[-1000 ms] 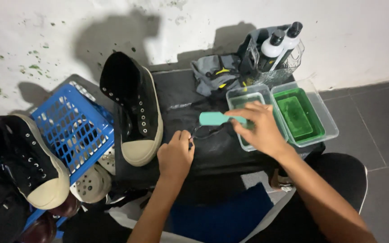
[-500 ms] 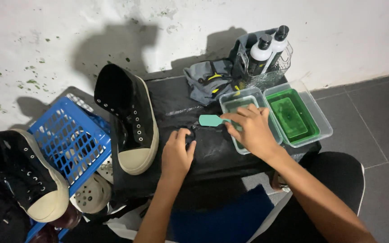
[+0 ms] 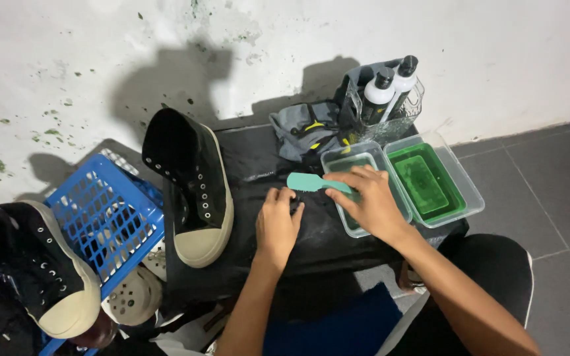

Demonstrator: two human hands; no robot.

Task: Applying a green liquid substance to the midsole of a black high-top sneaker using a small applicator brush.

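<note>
My right hand (image 3: 369, 202) grips a teal brush (image 3: 311, 182) by its handle, with the brush head pointing left over the black table (image 3: 318, 240). My left hand (image 3: 278, 223) rests on the table just below the brush, fingers curled on something small and dark, likely a shoelace. A black high-top sneaker (image 3: 194, 186) with a cream toe cap stands on the table to the left of both hands. Under my right hand lies a clear tub (image 3: 343, 163), beside a second clear tub (image 3: 430, 181) of green liquid.
Two white bottles with black caps (image 3: 388, 91) stand in a clear holder at the back, next to a grey cloth (image 3: 306, 130). A blue plastic basket (image 3: 103, 217) sits left of the table, another black sneaker (image 3: 41, 270) beside it. The white wall is close behind.
My right hand has stayed over the near tub with the brush. My left hand has stayed put on the table. The view has shifted slightly.
</note>
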